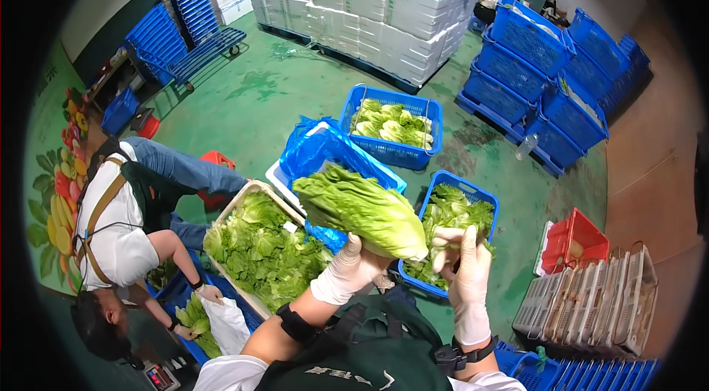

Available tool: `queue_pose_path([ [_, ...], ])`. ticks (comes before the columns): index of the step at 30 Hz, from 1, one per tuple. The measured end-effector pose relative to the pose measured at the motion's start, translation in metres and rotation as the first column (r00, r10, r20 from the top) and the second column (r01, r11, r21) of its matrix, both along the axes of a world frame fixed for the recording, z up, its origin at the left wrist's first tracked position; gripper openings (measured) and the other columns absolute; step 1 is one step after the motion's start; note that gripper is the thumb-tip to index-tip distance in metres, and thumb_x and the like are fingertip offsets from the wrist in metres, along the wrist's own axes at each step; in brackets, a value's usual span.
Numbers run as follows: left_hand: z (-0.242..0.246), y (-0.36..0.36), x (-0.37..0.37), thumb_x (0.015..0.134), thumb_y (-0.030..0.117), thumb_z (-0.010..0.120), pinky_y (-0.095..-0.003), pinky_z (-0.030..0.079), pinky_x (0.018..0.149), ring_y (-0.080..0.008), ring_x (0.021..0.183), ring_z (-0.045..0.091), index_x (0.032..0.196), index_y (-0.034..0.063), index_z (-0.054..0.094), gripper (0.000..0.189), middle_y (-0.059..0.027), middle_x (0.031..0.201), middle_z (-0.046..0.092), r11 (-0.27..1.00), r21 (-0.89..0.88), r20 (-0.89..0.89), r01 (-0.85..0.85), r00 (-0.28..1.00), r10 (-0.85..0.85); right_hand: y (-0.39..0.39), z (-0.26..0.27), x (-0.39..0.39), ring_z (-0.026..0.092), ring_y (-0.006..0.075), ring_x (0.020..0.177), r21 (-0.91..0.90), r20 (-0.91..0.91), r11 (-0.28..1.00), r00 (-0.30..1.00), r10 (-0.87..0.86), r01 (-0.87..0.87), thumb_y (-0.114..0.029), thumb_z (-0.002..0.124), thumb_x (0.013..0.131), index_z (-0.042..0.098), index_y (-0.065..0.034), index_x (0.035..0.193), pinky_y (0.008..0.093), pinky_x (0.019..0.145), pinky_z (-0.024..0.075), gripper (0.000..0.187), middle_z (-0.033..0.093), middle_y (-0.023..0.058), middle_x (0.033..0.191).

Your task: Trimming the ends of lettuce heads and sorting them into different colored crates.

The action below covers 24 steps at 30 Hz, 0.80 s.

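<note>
In my gloved left hand (354, 269) lies a head of romaine-type lettuce (365, 214), its pale cut base to the right and its leafy end to the left. Beside that base is my gloved right hand (465, 266), fingers bent and thumb raised; whether something small is pinched in it I cannot tell. Under the right hand stands a blue plastic crate (426, 200) with loose lettuce leaves (457, 208). Beyond the held head, a white foam box (277, 172) is lined with blue plastic film (318, 150).
A beige crate (293, 200) of lettuce stands left. Ahead is a blue crate (354, 108) of lettuce heads. A co-worker (119, 225) bends over another crate at left, handling lettuce and a white bag (227, 324). Stacked crates (520, 64) and a red crate (576, 238) stand right.
</note>
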<state>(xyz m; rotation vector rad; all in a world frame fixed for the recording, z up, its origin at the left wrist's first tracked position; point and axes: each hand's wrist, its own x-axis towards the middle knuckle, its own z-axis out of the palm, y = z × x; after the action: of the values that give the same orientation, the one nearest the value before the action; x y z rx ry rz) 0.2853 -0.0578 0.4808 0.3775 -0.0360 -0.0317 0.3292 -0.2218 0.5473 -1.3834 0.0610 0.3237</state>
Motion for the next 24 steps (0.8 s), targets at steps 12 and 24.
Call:
queue_pose_path([
  [12, 0.009, 0.016, -0.020, 0.060, 0.031, 0.080, -0.0430, 0.023, 0.109, -0.0258, 0.132, 0.028, 0.141, 0.0128, 0.020, 0.103, -0.0075, 0.142, 0.029, 0.971, 0.235, 0.102, 0.050, 0.992, -0.076, 0.013, -0.008, -0.008, 0.055, 0.0108, 0.059, 0.399, 0.051, 0.883, 0.967, 0.249, -0.248, -0.007, 0.075, 0.072, 0.050, 0.0074, 0.120, 0.0253, 0.047, 0.0424, 0.056, 0.063, 0.0151, 0.097],
  [24, 0.022, 0.034, -0.048, 0.062, 0.030, 0.081, -0.0424, 0.033, 0.105, -0.0282, 0.120, 0.045, 0.135, 0.0051, 0.030, 0.092, -0.0127, 0.129, 0.045, 0.984, 0.178, -0.039, -0.024, 0.999, 0.031, 0.024, -0.005, -0.018, 0.049, 0.0047, 0.061, -0.122, 0.539, 0.989, 0.830, 0.140, -0.088, -0.002, 0.067, 0.078, 0.067, -0.0034, 0.098, 0.0187, 0.054, 0.0375, 0.020, 0.059, 0.0004, 0.078],
])
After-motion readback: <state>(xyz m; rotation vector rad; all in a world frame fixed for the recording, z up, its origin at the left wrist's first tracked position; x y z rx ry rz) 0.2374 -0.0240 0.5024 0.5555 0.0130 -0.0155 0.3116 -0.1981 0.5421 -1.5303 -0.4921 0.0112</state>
